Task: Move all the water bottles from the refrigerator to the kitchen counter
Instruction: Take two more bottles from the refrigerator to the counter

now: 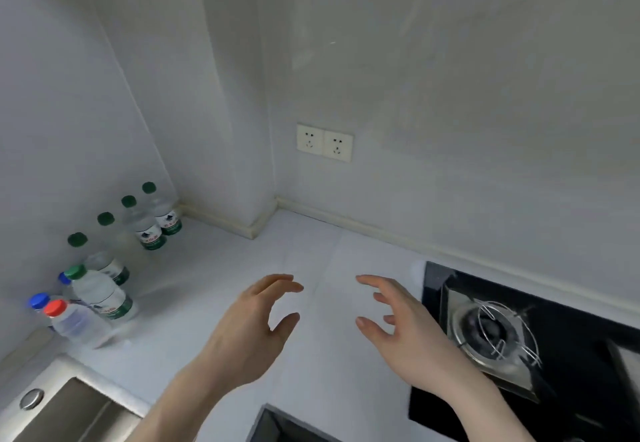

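Two empty, loosely spread hands (pixel 247 327) (pixel 403 329) hover over white counter (pixel 214 279) between bottles (pixel 104 296) and stove (pixel 519 337).

Green-capped bottles (pixel 152 223), one red cap (pixel 55 307), blue caps (pixel 39 300), black hob (pixel 554 355), white counter (pixel 242 268)

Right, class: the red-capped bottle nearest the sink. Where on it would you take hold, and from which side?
Grip the red-capped bottle round its clear body below the cap, coming from the right, the open counter side. It stands upright, and the blue-capped bottle and the wall crowd its left and back. The left hand, empty with fingers relaxed, is the nearer one.
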